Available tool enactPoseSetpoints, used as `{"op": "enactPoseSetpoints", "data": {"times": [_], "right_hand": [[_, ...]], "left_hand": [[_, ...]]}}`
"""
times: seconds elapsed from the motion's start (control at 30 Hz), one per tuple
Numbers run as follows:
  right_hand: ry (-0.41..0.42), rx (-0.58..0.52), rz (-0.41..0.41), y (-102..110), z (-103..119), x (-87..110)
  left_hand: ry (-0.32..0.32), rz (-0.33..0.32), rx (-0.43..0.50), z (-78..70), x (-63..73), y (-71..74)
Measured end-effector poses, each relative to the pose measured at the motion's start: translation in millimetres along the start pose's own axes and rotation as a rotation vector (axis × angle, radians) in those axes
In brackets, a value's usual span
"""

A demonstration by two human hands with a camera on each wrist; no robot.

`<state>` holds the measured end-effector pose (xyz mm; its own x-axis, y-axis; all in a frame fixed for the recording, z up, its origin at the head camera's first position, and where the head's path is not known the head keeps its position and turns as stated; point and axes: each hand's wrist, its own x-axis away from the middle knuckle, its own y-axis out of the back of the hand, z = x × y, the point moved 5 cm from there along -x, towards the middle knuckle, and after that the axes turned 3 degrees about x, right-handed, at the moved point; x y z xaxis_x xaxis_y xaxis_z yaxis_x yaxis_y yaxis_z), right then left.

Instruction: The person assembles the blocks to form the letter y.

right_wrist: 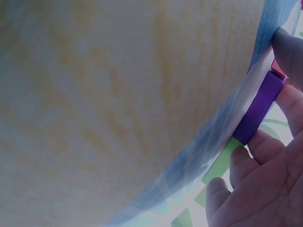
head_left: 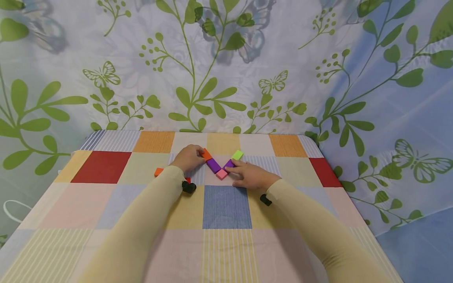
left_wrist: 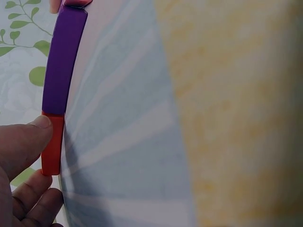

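Note:
Several blocks form a V on the table in the head view. A pink block (head_left: 221,174) is at its corner. The left side is a purple block (head_left: 213,166) with an orange block (head_left: 206,154) at its end; the right side is another purple block (head_left: 229,165) and a light green block (head_left: 238,155). My left hand (head_left: 189,157) pinches the orange block between thumb and fingers, clearer in the left wrist view (left_wrist: 23,165). Fingers of my right hand (head_left: 255,175) touch the right purple block, its thumb apart from the blocks in the head view.
Another orange block (head_left: 158,171) lies left of my left forearm. A red block (head_left: 188,180) is mostly hidden behind the left wrist. A patchwork cloth covers the table (head_left: 226,251); a leaf-patterned curtain (head_left: 141,78) hangs behind it and on the right.

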<state>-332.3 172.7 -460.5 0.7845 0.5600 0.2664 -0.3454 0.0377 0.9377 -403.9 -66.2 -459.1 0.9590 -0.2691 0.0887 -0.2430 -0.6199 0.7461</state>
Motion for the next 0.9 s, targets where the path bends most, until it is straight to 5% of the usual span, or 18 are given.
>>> {"op": "enactPoseSetpoints", "data": {"times": [0.9], "right_hand": [[-0.030,-0.019,0.007,1.0,2.7,0.5]], "left_hand": [[-0.008,-0.009,-0.025,3.3,-1.8,-2.1]]}}
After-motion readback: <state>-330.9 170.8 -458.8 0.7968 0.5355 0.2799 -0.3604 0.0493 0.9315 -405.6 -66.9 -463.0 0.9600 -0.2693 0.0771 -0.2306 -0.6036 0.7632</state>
